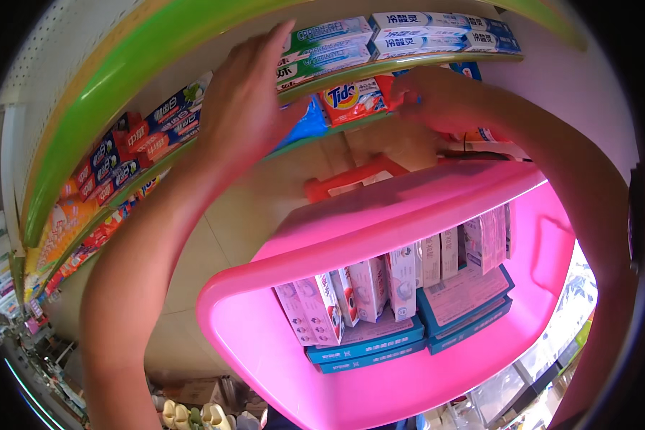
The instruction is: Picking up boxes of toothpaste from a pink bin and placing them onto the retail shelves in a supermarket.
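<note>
My left hand (pixel 242 97) is raised at the upper shelf, thumb spread from the fingers, beside the left ends of stacked green and white toothpaste boxes (pixel 328 43). Whether its fingertips touch them is unclear. My right hand (pixel 422 99), blurred with bent fingers, is just under the shelf edge near a red-orange Tide bag (pixel 352 102); its grip is hidden. Below my arms, a pink plastic bin (pixel 355 242) holds slim boxes (pixel 371 287) standing upright on flat teal cartons (pixel 365 352). More teal cartons (pixel 467 301) lie at its right side.
White and blue toothpaste boxes (pixel 419 37) fill the upper shelf's right part. Red and dark-blue boxes (pixel 140 137) line the left. A curved green shelf edge (pixel 107 102) arches overhead. A red object (pixel 355 177) is behind the bin; pale yellow slippers (pixel 177 415) lie at bottom left.
</note>
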Tool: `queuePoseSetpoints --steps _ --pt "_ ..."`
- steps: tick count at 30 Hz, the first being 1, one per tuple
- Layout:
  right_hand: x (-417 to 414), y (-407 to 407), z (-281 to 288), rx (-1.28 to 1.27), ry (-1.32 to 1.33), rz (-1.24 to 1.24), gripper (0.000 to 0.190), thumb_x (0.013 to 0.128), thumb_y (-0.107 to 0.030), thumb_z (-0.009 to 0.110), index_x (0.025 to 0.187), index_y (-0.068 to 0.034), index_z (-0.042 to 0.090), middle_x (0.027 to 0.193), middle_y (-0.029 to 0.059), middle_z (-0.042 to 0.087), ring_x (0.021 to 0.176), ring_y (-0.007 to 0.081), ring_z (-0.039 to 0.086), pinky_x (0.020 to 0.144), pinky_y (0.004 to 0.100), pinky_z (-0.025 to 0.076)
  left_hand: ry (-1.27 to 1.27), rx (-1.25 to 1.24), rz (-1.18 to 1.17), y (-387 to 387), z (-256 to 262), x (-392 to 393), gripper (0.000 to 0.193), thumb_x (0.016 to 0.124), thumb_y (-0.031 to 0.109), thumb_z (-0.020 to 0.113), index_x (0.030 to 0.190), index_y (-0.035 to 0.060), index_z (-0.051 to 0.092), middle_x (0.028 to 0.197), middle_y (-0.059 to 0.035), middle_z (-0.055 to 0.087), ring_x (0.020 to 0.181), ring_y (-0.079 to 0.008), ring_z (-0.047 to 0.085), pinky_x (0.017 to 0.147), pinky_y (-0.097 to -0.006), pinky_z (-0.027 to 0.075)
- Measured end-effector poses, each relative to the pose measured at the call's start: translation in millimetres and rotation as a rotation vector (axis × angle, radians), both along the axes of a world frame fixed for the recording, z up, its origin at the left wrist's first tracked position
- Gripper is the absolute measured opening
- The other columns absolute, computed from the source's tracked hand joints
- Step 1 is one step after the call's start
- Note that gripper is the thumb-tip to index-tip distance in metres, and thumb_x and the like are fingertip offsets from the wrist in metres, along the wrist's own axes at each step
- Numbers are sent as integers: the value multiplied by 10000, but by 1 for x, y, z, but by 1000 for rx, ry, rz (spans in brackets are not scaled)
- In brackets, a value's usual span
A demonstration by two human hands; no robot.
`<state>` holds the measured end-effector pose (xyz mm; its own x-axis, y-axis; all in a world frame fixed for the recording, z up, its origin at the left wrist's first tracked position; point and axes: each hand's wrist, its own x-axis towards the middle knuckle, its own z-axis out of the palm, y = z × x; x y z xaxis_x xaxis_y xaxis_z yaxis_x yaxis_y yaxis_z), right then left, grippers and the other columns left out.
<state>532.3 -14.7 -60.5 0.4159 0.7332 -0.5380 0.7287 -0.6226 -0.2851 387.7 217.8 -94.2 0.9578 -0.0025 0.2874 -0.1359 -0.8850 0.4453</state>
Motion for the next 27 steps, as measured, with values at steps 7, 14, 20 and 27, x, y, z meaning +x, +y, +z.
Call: queuePoseSetpoints --steps 7,14,20,27 --pt "-25 -52 75 174 164 -258 299 907 -197 652 1140 -11 663 1063 209 691 1022 321 677 896 425 525 177 389 74 5 -36 95 1133 624 335 891 1558 103 292 1287 -223 637 1158 -388 638 991 -467 511" --pt "-77 -162 98 522 -269 -233 257 888 1 600 1140 37 631 1173 198 665 1088 309 654 962 412 512 579 354 154 -10 -28 107 1141 634 344 879 1577 148 269 1256 -170 670 1128 -340 667 948 -457 537" --pt "-113 -181 111 562 -505 -49 341 819 -45 622 1154 14 601 1230 238 623 1159 427 572 1009 548 444 613 389 159 -4 -27 106 1132 643 363 882 1577 160 275 1225 -161 686 1112 -332 675 936 -445 541" --pt "-126 -179 101 588 -437 -76 379 759 -36 653 1131 6 598 1177 228 632 1096 428 598 978 579 472 620 414 172 -2 -25 102 1102 651 367 883 1561 140 305 1219 -166 690 1106 -333 679 940 -445 540"
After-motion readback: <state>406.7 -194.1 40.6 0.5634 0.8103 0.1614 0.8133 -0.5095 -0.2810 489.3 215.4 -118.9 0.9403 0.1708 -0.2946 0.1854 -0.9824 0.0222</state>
